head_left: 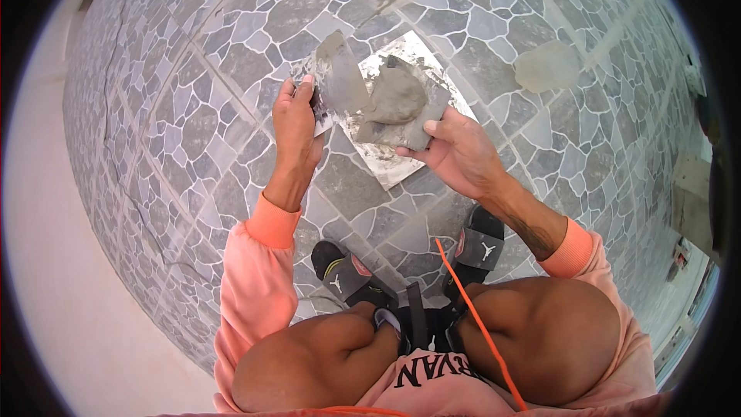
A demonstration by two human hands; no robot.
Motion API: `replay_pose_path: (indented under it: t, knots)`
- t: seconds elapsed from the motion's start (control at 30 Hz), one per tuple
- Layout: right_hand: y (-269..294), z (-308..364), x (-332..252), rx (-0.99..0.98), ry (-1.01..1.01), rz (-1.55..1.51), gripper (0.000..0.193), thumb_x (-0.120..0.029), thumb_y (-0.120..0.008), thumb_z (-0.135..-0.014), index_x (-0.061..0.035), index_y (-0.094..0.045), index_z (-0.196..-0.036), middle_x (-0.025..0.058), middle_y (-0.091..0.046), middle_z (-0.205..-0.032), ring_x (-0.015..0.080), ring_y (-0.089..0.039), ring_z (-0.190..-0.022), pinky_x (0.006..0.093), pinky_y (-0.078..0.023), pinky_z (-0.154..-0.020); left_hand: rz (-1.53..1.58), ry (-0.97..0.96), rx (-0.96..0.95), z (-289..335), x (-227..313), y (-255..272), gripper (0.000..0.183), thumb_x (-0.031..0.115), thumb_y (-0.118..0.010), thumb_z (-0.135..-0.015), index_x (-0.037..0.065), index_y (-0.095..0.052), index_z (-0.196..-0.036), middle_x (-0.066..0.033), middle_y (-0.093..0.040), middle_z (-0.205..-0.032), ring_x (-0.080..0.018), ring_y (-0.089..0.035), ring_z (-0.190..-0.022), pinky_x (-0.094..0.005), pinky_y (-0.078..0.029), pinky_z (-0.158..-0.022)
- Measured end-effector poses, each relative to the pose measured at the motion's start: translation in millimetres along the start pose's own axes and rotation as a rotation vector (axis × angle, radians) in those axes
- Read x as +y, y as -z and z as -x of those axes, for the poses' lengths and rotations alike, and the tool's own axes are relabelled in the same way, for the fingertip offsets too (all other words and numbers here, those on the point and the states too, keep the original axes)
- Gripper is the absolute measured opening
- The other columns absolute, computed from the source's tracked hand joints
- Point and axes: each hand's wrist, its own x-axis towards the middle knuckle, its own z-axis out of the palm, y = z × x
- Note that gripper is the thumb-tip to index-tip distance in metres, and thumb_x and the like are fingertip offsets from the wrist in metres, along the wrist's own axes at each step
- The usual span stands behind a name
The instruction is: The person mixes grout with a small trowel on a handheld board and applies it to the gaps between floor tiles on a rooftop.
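Observation:
My left hand (293, 120) grips the edge of a thin, flat scraper-like piece (310, 96), smeared and speckled with grey. Beside its fingers stands a rounded, grey-coated flat shape (340, 73); whether it is part of the same piece I cannot tell. My right hand (461, 153) pinches a grey, roughly square flat piece (413, 137) by its near right corner, thumb on top. A lump of wet grey mortar (398, 95) sits on that square. Underneath both lies a white board (386, 172), streaked with mortar, on the floor.
The floor (255, 100) has a grey stone pattern with white joints. A pale, rounded patch or sheet (546, 66) lies to the right of the board. My sandalled feet (347, 274) are just nearer than the board. An orange cord (478, 316) hangs between my knees.

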Motion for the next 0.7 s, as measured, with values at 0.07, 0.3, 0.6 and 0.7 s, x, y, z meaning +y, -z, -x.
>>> replay_pose_path:
  t: [0.07,0.3,0.6,0.7]
  knots:
    - [2,4,-4,-0.009,-0.040,0.005,0.038,-0.003,-0.043,-0.095,0.0056,-0.039,-0.132,0.0172,-0.050,-0.131,0.0276,-0.054,-0.116,0.0491,-0.047,-0.096,-0.061,-0.108,-0.039,-9,0,15,0.020,0.014,-0.043,-0.100,0.001,-0.050,-0.113,-0.0086,-0.062,-0.105,-0.0168,-0.064,-0.090,-0.0366,-0.056,-0.079]
    - [-16,-2,-42,0.083,0.164,0.509,0.035,-0.003,-0.043,-0.096,0.0070,-0.043,-0.130,0.0162,-0.056,-0.125,0.0263,-0.060,-0.109,0.0374,-0.052,-0.092,-0.003,0.061,0.053,19,11,-4,0.021,0.014,-0.040,-0.101,-0.001,-0.047,-0.114,-0.0104,-0.062,-0.106,-0.0170,-0.064,-0.090,-0.0336,-0.057,-0.078]
    - [-19,-28,-29,-0.261,0.993,1.585,0.053,0.010,-0.053,-0.080,-0.0010,-0.047,-0.131,0.0190,-0.059,-0.122,0.0370,-0.059,-0.111,0.0407,-0.049,-0.096,0.183,0.242,-0.097,47,20,-37,0.021,0.016,-0.041,-0.101,0.006,-0.052,-0.115,-0.0044,-0.061,-0.105,-0.0131,-0.063,-0.088,-0.0298,-0.053,-0.077]
    - [-16,-27,-31,-0.318,1.111,1.701,0.056,0.012,-0.059,-0.074,-0.0017,-0.052,-0.128,0.0190,-0.058,-0.125,0.0379,-0.057,-0.115,0.0426,-0.049,-0.097,0.187,0.216,-0.096,52,26,-42,0.024,0.016,-0.041,-0.101,0.006,-0.050,-0.121,-0.0057,-0.061,-0.109,-0.0134,-0.063,-0.092,-0.0296,-0.054,-0.078]
